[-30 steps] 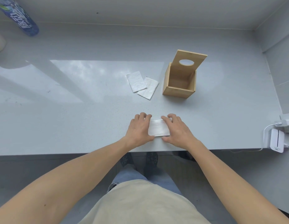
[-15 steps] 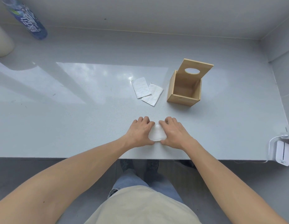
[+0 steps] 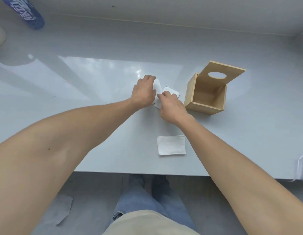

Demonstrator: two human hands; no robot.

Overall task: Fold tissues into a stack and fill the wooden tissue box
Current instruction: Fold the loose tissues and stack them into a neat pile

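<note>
Folded tissue: a flat white rectangular folded tissue (image 3: 171, 145) lies alone on the pale grey glossy table (image 3: 79, 126), near its front edge, between the two forearms; its edges are straight and its corners neat, and no hand touches it.

Loose tissues: two white paper tissues lie further back, just left of the box. The left tissue (image 3: 157, 86) is mostly covered by the left hand; the right tissue (image 3: 171, 91) shows one corner and a strip of its near edge. They seem to overlap (the hands hide the joint, so I cannot tell for sure).

Tissue box: a light wooden tissue box (image 3: 205, 97) of square shape stands on the table, right of the loose tissues. Its hinged lid (image 3: 222, 74), with an oval hole, stands up and leans back. The inside looks bare wood.

Left hand: the left hand (image 3: 144, 92) rests palm down on the left tissue, fingers curled; its grip is not clenched around anything that I can see.

Right hand: the right hand (image 3: 172, 106) is on the right tissue, thumb and forefinger close together at its edge; whether the grip really pinches the paper, I cannot tell.

Far corner: a blue plastic bottle (image 3: 29, 13) with white letters is at the back left.
</note>
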